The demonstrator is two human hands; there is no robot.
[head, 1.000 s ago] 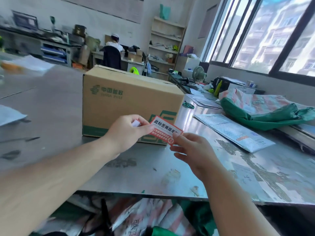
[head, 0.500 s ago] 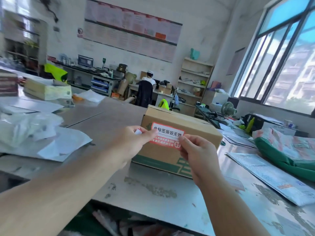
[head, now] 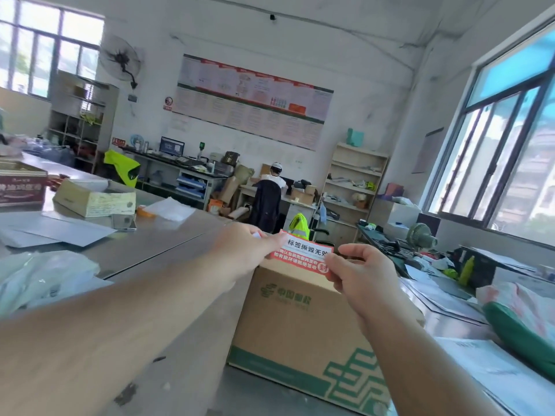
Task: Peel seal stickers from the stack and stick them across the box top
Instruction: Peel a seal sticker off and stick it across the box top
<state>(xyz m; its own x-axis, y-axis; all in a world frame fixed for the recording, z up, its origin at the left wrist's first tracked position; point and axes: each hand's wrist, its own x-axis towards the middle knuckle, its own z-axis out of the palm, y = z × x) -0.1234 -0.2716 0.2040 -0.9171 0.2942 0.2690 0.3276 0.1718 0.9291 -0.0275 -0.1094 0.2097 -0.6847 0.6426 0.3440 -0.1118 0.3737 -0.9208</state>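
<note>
Head view: seal sticker [head: 303, 255] is at frame centre, stretched just above the near top edge of the box [head: 300, 319]; can't tell if it touches yet. Holds: left hand [head: 243, 253] pinches its left end with a white scrap [head: 256, 234] tucked in the fingers, right hand [head: 360, 274] pinches the lower right corner. Risks: box top is hidden at this low angle, so it may land crooked or off the seam; slack between pinches could wrinkle it or fold the adhesive onto itself.
</note>
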